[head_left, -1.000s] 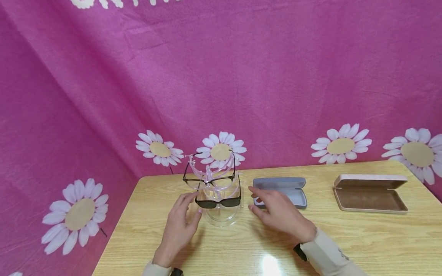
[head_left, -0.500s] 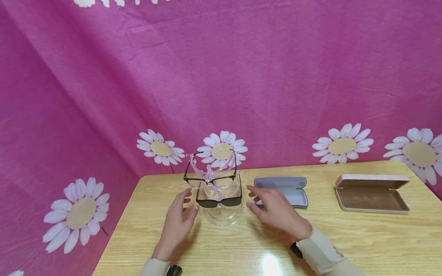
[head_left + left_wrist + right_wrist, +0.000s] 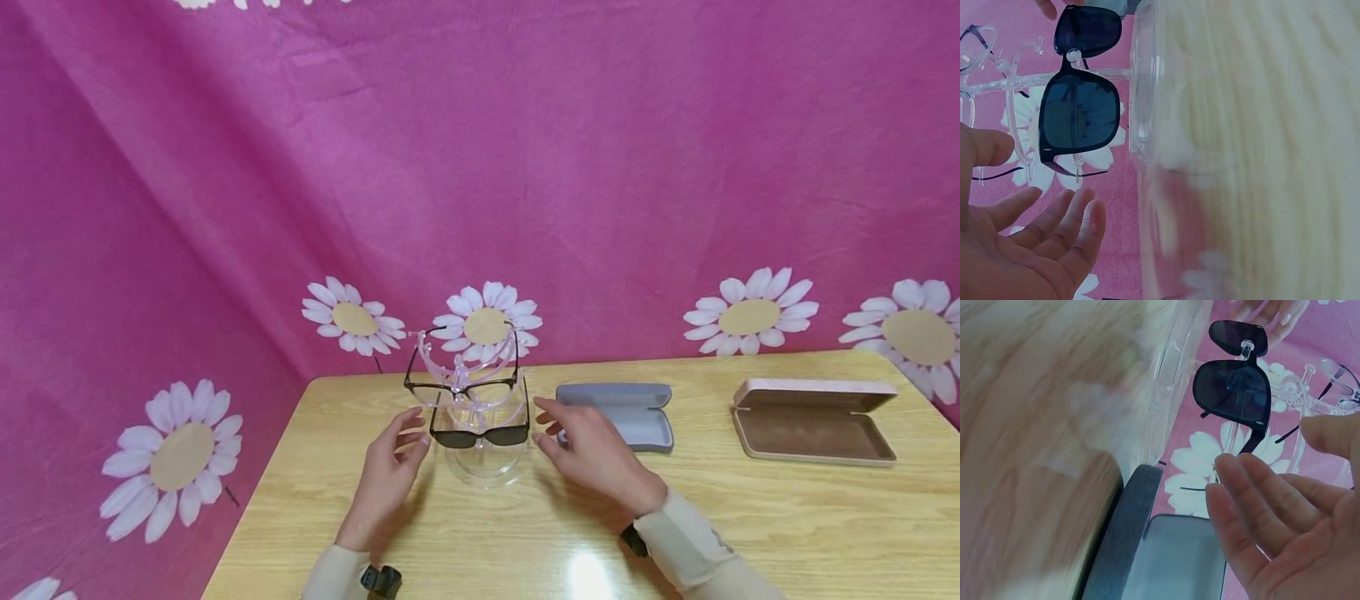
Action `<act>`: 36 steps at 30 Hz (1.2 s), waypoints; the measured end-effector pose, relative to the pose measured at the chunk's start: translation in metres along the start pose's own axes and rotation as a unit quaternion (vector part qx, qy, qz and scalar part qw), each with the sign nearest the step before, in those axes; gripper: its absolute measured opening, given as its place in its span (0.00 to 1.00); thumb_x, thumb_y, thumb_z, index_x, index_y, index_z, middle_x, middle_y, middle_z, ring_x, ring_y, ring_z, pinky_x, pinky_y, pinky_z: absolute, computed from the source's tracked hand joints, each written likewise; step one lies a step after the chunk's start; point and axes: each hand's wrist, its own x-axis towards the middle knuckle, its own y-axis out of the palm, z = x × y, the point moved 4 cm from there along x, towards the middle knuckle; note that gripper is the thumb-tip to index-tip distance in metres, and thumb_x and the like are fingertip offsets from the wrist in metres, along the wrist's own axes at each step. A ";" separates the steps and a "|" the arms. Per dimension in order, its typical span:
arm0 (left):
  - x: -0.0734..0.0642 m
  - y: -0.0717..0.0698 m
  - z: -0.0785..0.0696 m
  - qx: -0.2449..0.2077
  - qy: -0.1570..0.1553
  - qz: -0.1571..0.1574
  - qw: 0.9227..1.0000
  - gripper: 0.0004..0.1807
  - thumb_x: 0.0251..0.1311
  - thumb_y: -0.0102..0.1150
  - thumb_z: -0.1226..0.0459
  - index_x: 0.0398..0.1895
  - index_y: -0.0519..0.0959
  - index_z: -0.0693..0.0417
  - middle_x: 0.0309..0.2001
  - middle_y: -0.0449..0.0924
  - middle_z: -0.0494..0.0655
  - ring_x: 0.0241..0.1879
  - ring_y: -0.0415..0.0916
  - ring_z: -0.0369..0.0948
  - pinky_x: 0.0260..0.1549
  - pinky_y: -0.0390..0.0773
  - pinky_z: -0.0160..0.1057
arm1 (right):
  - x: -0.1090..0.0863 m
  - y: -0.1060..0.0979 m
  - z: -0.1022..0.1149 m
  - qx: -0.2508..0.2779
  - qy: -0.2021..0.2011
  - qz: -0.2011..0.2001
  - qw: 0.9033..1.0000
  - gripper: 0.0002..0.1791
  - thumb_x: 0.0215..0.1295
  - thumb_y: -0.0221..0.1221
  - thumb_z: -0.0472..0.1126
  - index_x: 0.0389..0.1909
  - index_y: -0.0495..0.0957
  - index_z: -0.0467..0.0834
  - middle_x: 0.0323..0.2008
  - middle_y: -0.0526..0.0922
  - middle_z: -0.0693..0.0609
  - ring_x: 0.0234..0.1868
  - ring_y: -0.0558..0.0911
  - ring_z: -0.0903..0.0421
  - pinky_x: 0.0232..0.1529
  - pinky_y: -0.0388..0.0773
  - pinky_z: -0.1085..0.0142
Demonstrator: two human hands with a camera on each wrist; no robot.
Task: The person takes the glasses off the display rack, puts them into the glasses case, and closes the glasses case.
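A clear acrylic stand (image 3: 483, 462) on the wooden table (image 3: 750, 525) carries two pairs of glasses. Dark sunglasses (image 3: 480, 434) (image 3: 1079, 115) (image 3: 1235, 394) hang on its lower rung. Clear-lens glasses with a thin dark frame (image 3: 461, 385) sit on the upper rung. My left hand (image 3: 386, 475) (image 3: 1029, 244) hovers at the sunglasses' left end, fingers relaxed, holding nothing. My right hand (image 3: 592, 454) (image 3: 1272, 531) is at their right end, fingers spread, empty.
An open grey glasses case (image 3: 626, 412) (image 3: 1166, 562) lies just right of my right hand. Farther right on the table lies an open pink-beige case (image 3: 813, 417). A magenta daisy-print cloth (image 3: 480, 167) hangs behind and to the left.
Both hands have crept up and inward toward the ends of the sunglasses. Nothing has been taken hold of.
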 end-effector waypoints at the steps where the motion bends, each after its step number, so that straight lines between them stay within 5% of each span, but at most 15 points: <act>1: 0.001 0.000 0.000 -0.005 -0.003 0.000 1.000 0.25 0.71 0.61 0.69 0.70 0.74 0.56 0.60 0.84 0.58 0.56 0.85 0.53 0.52 0.85 0.42 | 0.001 0.001 0.000 0.004 0.003 -0.001 1.000 0.27 0.67 0.65 0.38 0.66 0.77 0.34 0.45 0.92 0.47 0.40 0.91 0.54 0.42 0.87 0.63; 12: 0.005 0.006 0.001 -0.052 -0.053 -0.009 0.997 0.24 0.70 0.60 0.70 0.68 0.75 0.60 0.59 0.83 0.64 0.56 0.85 0.57 0.50 0.88 0.41 | 0.006 0.011 -0.003 0.047 0.040 -0.002 0.998 0.27 0.66 0.64 0.34 0.66 0.75 0.32 0.42 0.93 0.45 0.37 0.92 0.53 0.41 0.88 0.61; 19: 0.005 0.011 0.003 -0.081 -0.051 0.002 0.995 0.24 0.70 0.59 0.73 0.69 0.73 0.65 0.59 0.81 0.69 0.55 0.85 0.59 0.44 0.89 0.42 | 0.007 0.016 -0.008 0.084 0.062 -0.003 0.994 0.29 0.66 0.63 0.32 0.68 0.73 0.30 0.41 0.92 0.43 0.36 0.91 0.53 0.41 0.89 0.60; 29: 0.003 0.013 0.006 -0.074 -0.064 0.014 0.995 0.25 0.72 0.57 0.71 0.70 0.72 0.69 0.58 0.82 0.69 0.54 0.85 0.57 0.45 0.82 0.27 | 0.008 0.028 -0.013 0.113 0.091 -0.008 0.989 0.30 0.65 0.65 0.31 0.69 0.72 0.30 0.41 0.92 0.43 0.35 0.90 0.56 0.38 0.85 0.69; 36: 0.004 0.013 0.010 -0.090 -0.060 0.006 0.994 0.24 0.72 0.57 0.72 0.70 0.73 0.70 0.57 0.82 0.70 0.53 0.86 0.57 0.43 0.83 0.26 | 0.009 0.031 -0.014 0.126 0.114 -0.006 0.986 0.31 0.67 0.65 0.33 0.69 0.71 0.29 0.41 0.92 0.43 0.34 0.89 0.57 0.38 0.85 0.69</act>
